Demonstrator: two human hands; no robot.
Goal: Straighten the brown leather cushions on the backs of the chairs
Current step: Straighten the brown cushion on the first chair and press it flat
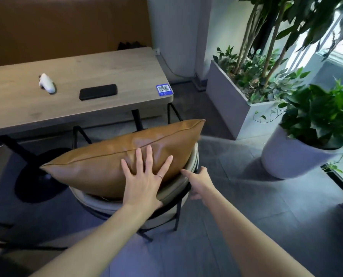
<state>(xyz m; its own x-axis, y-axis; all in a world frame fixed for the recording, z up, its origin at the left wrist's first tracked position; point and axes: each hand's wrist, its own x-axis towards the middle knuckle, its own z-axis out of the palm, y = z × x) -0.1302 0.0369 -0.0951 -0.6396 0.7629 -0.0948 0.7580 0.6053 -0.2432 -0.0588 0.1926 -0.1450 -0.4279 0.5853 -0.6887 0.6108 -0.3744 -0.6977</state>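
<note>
A brown leather cushion [106, 156] leans against the curved beige backrest of a chair [178, 182], tilted so its right corner points up toward the table. My left hand [144, 176] lies flat on the cushion's near face, fingers spread, a ring on one finger. My right hand [198, 182] is at the right end of the backrest, thumb on its top edge and fingers curled around its outer side. The chair's seat is hidden below the cushion.
A wooden table [106, 64] stands beyond the chair with a black phone [98, 92], a white device [46, 83] and a blue QR sticker [163, 89]. A long grey planter [226, 100] and a round white plant pot [286, 154] stand to the right on the tiled floor.
</note>
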